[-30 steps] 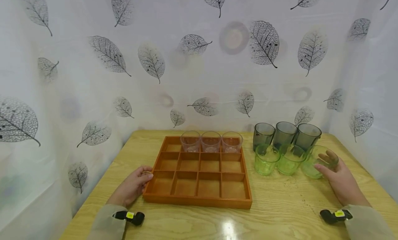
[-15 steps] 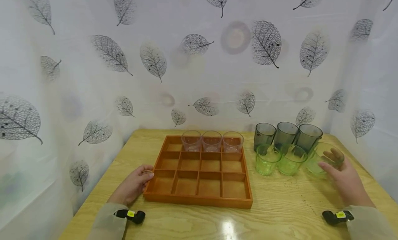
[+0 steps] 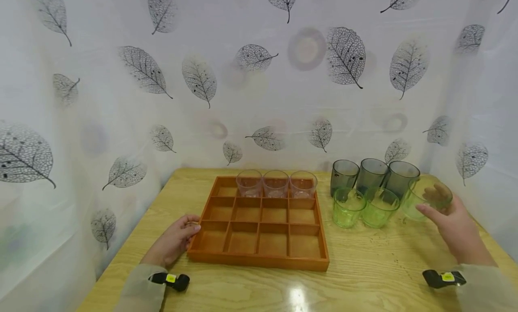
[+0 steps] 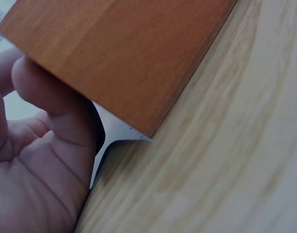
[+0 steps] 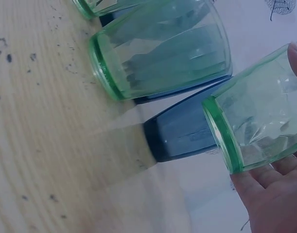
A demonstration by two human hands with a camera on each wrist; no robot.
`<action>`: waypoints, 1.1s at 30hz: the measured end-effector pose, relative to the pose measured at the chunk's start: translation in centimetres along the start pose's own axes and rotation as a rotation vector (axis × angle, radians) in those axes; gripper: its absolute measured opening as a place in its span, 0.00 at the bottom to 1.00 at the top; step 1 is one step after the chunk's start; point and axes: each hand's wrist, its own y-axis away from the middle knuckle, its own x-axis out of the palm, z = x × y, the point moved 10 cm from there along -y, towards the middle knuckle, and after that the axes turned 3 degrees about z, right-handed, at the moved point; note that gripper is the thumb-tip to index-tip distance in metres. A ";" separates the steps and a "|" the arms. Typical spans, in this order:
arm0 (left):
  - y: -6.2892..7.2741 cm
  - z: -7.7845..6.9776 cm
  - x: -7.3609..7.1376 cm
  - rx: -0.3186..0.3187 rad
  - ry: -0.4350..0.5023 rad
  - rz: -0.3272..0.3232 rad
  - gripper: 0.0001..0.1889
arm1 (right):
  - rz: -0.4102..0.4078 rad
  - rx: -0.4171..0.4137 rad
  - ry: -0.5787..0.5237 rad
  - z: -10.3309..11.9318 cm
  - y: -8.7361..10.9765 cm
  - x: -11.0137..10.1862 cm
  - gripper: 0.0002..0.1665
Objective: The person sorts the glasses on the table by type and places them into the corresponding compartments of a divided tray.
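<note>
My right hand holds a pale green glass round its side, thumb on the near side and fingers on the far side. In the right wrist view this glass is tilted, with its thick green base off the table. My left hand grips the left edge of a brown wooden compartment tray, thumb at the rim. The left wrist view shows curled fingers against the tray's outer side. Three clear glasses stand in the tray's back row; its back left compartment holds none.
Two green glasses stand right of the tray on the wooden table. Three dark grey glasses stand close behind them. A white leaf-patterned curtain hangs around the table's back and sides.
My right hand has lifted the green glass off the table and moved it right and up, away from the other two green ones. The left hand and tray stay where they were.
</note>
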 end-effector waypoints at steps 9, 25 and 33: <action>-0.2 0.3 -0.2 0.000 -0.004 -0.007 0.13 | -0.030 -0.008 0.027 2.8 -0.5 -1.1 0.49; -0.2 0.6 -0.4 -0.023 -0.012 -0.027 0.16 | 0.076 -0.067 0.007 8.8 -1.2 0.5 0.46; -0.3 0.7 -0.3 -0.016 -0.002 -0.018 0.15 | 0.130 -0.098 -0.075 12.4 -2.1 2.7 0.46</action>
